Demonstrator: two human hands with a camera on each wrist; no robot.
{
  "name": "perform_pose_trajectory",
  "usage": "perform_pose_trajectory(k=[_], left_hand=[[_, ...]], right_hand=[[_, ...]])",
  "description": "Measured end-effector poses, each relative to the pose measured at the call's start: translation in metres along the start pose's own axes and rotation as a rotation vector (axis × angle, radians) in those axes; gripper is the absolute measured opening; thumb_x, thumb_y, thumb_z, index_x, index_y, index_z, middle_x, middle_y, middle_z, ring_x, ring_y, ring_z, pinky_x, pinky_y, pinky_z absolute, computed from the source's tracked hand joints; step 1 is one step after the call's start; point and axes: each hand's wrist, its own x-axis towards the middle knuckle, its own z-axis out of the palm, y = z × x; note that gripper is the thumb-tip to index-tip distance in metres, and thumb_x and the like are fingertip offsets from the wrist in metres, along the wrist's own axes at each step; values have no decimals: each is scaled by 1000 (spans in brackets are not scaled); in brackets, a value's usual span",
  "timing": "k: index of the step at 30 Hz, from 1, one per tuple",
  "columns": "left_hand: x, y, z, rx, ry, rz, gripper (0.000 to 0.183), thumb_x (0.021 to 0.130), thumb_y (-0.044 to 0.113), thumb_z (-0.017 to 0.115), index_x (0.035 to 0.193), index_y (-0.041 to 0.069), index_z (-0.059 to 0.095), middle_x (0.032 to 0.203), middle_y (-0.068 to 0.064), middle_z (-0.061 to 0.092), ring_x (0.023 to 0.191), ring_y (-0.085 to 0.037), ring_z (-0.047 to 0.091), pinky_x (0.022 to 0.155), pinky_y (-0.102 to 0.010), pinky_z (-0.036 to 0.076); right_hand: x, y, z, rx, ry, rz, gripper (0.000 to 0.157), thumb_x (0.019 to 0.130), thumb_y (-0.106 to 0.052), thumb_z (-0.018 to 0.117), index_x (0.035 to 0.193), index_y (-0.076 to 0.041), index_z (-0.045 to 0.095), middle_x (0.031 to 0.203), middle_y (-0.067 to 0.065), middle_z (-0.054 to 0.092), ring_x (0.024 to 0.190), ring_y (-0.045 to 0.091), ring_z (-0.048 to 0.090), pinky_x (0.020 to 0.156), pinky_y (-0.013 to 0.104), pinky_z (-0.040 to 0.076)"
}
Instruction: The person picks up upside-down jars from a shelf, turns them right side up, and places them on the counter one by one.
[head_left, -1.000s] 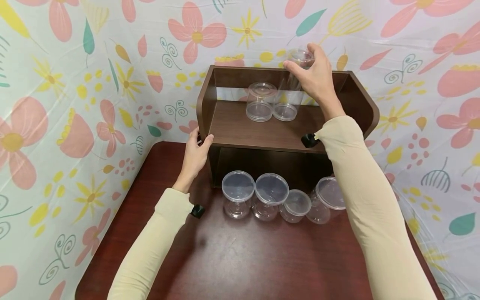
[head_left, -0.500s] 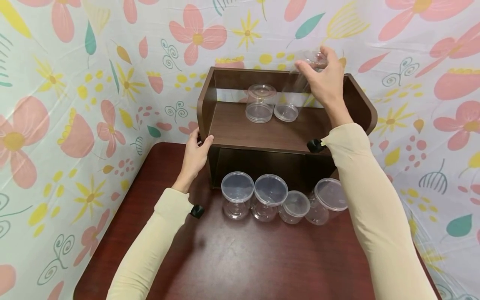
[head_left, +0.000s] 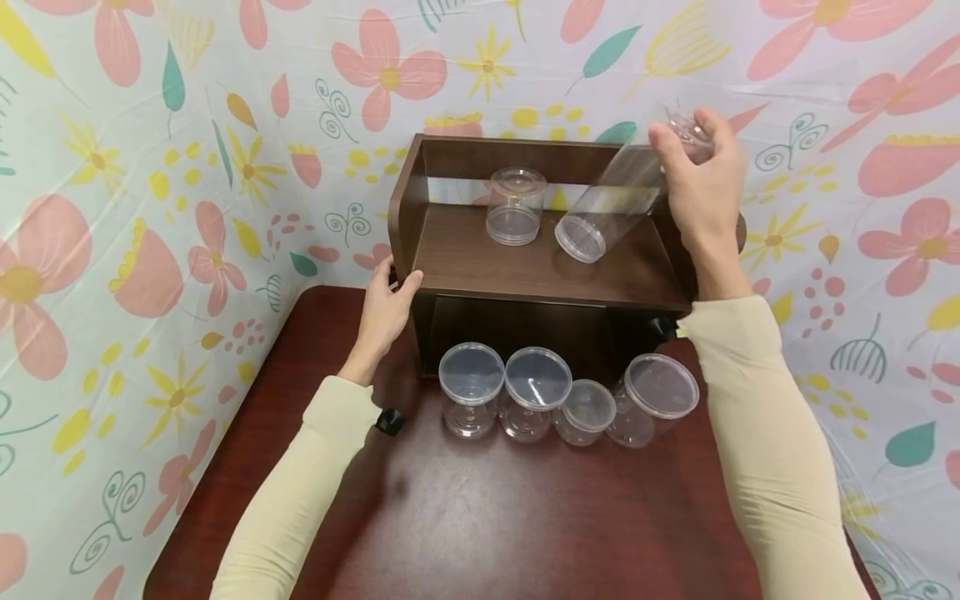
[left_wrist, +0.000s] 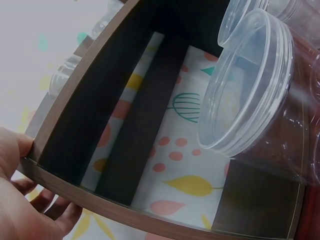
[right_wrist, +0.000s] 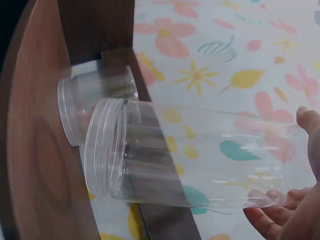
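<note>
The right hand (head_left: pixel 703 179) grips the base of a tall clear jar (head_left: pixel 611 208), which slants down-left from its fingers, mouth just above the shelf (head_left: pixel 525 267). The left hand (head_left: pixel 384 308) clasps the shelf's left edge. The jar's base is hidden behind the fingers.

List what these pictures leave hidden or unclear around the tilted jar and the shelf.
- Head view: the right hand covers the base of the tilted jar.
- Head view: the shelf shadows its lower bay; what is inside cannot be told.
- Left wrist view: the left hand is cut off by the frame edge.
- Right wrist view: only fingertips show.
</note>
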Motion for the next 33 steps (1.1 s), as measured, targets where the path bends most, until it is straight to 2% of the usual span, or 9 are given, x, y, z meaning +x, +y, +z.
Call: perform_pose_trajectory(k=[4, 8, 14, 19, 23, 26, 33], left_hand=[[1, 1, -1, 13, -3, -11, 53, 105, 21, 62, 152, 2, 45, 146, -21, 47, 137, -34, 49, 109, -47, 45], [1, 1, -3, 17, -10, -9, 53, 104, 21, 63, 150, 2, 47, 145, -21, 49, 136, -35, 50, 109, -47, 46], [2, 2, -4, 34, -21, -1, 53, 103, 21, 64, 149, 1, 48, 143, -22, 51, 135, -36, 51, 109, -48, 46], [2, 2, -6, 42, -34, 3, 54, 103, 22, 64, 151, 2, 46, 142, -21, 52, 135, -36, 51, 109, -47, 46], [3, 2, -7, 38, -34, 8, 55, 103, 23, 65, 150, 1, 47, 141, -21, 53, 134, -36, 52, 109, -47, 46], [4, 1, -7, 32, -34, 10, 54, 103, 23, 66, 149, 1, 48, 140, -22, 54, 133, -36, 53, 108, -47, 46], [5, 1, -8, 36, -39, -11, 56, 102, 26, 68, 148, 2, 49, 138, -21, 55, 134, -35, 53, 109, -46, 46]], right_hand=[[-15, -2, -12, 184, 43, 0, 67, 85, -15, 84, 142, 5, 55, 114, 11, 70, 91, 17, 69, 74, 21, 55], [-31, -6, -24, 257, 64, -28, 62, 85, -14, 83, 138, 5, 57, 111, 13, 71, 89, 22, 70, 74, 23, 56], [-56, -7, -38, 320, 128, -63, 59, 84, -17, 83, 135, 2, 59, 118, 18, 66, 93, 26, 72, 78, 26, 57], [-69, -5, -48, 389, 193, -86, 51, 82, -13, 83, 126, 3, 64, 110, 19, 67, 90, 29, 72, 73, 27, 59], [-78, -6, -56, 430, 225, -80, 43, 85, -9, 78, 124, 4, 65, 106, 19, 67, 88, 31, 72, 72, 28, 60], [-85, -6, -61, 441, 241, -103, 42, 88, -9, 76, 125, 6, 64, 105, 22, 68, 88, 32, 72, 72, 30, 60], [-99, 4, -73, 499, 293, -167, 45, 86, -12, 81, 122, 9, 66, 106, 26, 68, 86, 34, 73, 70, 32, 61]])
